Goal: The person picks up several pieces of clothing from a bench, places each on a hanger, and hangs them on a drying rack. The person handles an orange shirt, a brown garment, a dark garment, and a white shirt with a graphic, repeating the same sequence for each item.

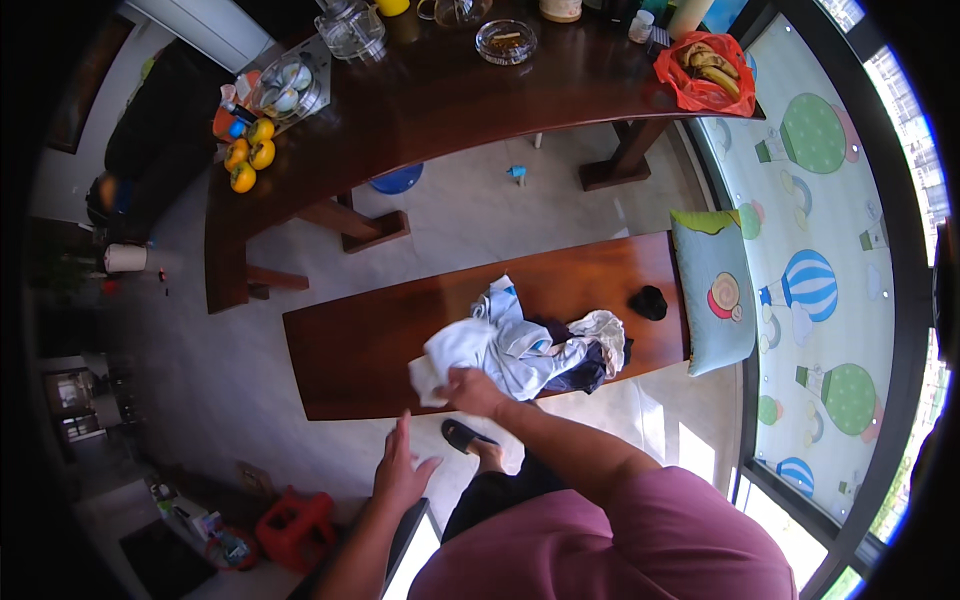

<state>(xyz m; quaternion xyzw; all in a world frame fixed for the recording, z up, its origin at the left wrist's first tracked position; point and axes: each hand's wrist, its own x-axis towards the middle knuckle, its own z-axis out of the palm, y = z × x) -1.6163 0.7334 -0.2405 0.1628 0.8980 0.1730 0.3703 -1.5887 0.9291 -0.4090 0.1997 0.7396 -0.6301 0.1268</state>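
Observation:
A crumpled pale blue-and-white garment (465, 350) lies on the brown wooden bench (350, 345). My right hand (474, 392) is closed on its near left edge. Part of the grip is hidden behind the back of the hand. Nearer to me and further left, my left hand (402, 472) hangs in the air beside the bench, fingers apart and holding nothing. Against the garment's right side are a dark piece of clothing (585, 372) and a cream crumpled cloth (602, 328). A small black bundle of cloth (649, 303) sits apart, toward the bench's right end.
A light blue cushion (715, 300) stands at the bench's right end. Beyond is a dark wooden table (430, 105) with persimmons (250, 155), a glass ashtray (506, 42) and bananas in a red bag (705, 75). A red stool (297, 528) is at the lower left.

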